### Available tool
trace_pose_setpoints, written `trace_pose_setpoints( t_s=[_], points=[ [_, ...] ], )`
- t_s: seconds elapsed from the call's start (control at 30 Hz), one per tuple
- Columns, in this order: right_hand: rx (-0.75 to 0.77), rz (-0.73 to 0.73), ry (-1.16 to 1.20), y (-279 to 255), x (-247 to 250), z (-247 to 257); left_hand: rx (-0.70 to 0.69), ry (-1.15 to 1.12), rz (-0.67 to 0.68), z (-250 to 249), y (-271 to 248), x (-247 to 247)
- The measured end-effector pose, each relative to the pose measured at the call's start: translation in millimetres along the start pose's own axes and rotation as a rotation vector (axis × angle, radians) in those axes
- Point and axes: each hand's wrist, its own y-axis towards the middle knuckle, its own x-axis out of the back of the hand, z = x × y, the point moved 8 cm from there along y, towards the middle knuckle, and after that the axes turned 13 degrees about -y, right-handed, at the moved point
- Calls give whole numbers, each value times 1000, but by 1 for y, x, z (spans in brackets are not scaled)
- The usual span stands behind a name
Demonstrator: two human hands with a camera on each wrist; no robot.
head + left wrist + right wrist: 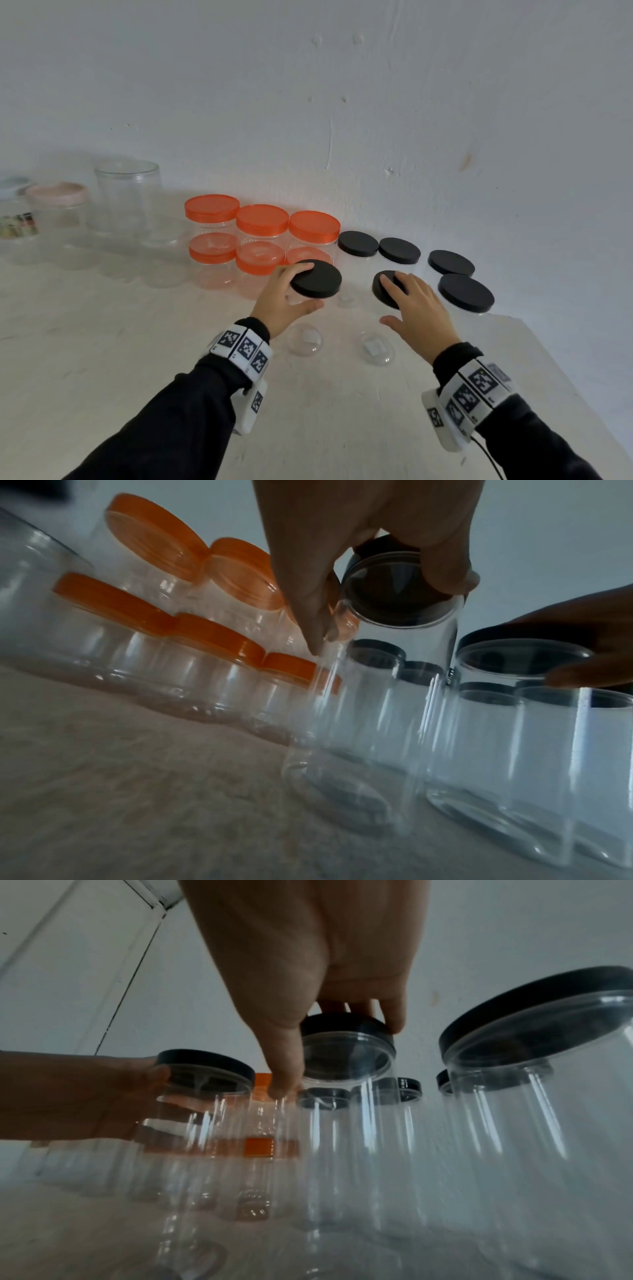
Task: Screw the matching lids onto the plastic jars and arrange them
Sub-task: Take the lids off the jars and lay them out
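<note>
Two black-lidded jars upright mid-desk [102,342]: left jar [317,279] just at 4 o'clock of the orange jars [262,236], right jar [377,291] at 3 o'clock of it, apart. Probably best slid level toward 12 o'clock, against the black row [399,250], lids checked snug. Left grip [284,301] curled round lid and wall. Right grip [414,308] draped over lid, fingertips hooked on far rim, thumb down beside wall.

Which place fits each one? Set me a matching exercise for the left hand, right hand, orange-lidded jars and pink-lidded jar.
1. left hand
2. right hand
3. orange-lidded jars
4. pink-lidded jar

A. near the far left
B. two rows, left of both hands
C. grips black lid nearest the orange jars
D. grips black lid further right

Pairs: 1-C, 2-D, 3-B, 4-A.
</note>
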Motion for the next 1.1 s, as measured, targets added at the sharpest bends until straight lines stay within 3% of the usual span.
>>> trace_pose_setpoints(
  t_s=[0.13, 0.33, 0.5, 0.73, 1.1],
  points=[
    [-30, -51, -57, 3, -2, -3, -18, -58, 38, -4, 8, -26],
    [-42, -125, -53, 11, -9, -9, 98, -226, 21, 10, 21, -49],
    [-45, -146, -48, 19, -17, -15, 85, -199, 50, 17, 31, -61],
    [-41, -178, -22, 25, -21, -22, 102, -88, -8, 21, 37, -65],
    [-10, -42, 39, 30, -20, -36, 89, -88, 33, 15, 47, -73]
  ],
)
